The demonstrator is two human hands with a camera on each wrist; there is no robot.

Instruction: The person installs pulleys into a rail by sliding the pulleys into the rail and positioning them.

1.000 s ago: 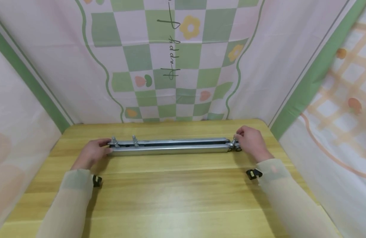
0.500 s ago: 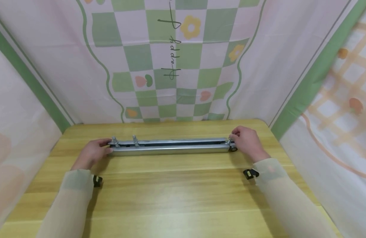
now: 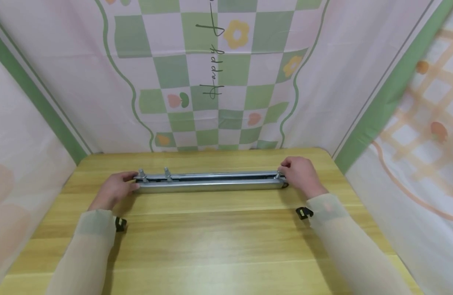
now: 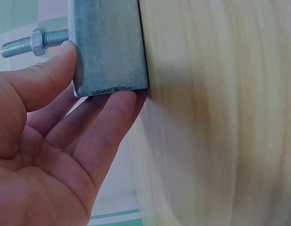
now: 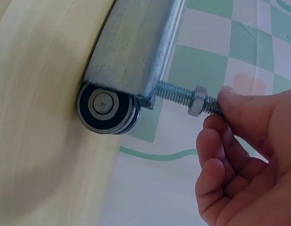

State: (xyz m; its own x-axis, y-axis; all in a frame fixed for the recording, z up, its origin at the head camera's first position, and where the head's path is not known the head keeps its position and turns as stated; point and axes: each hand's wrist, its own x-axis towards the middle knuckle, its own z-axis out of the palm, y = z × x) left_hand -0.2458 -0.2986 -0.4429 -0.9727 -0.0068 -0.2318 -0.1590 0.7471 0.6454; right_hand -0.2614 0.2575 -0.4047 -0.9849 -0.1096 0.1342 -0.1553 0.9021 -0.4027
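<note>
A long galvanized metal channel rail (image 3: 211, 186) lies across the wooden table, its slot facing up. My left hand (image 3: 116, 188) holds the rail's left end; in the left wrist view the thumb is on the slot edge and the fingers (image 4: 110, 117) touch the end. Two threaded bolts with nuts (image 4: 38, 41) stand up from the slot near that hand. At the other end, my right hand (image 3: 302, 174) pinches the tip of a third threaded bolt (image 5: 176, 92) between thumb and fingers. This bolt belongs to a roller trolley, whose black-and-silver wheel (image 5: 103, 103) sticks partly out of the rail.
The wooden table (image 3: 211, 246) extends in front of the rail. Behind it and at both sides hangs cloth (image 3: 237, 78) with green checks and flowers. Black wrist-worn devices (image 3: 304, 213) show below the cuffs.
My right hand has moved left with the bolt, and the trolley's wheels have slid mostly into the rail's right end. My left hand has stayed at the left end.
</note>
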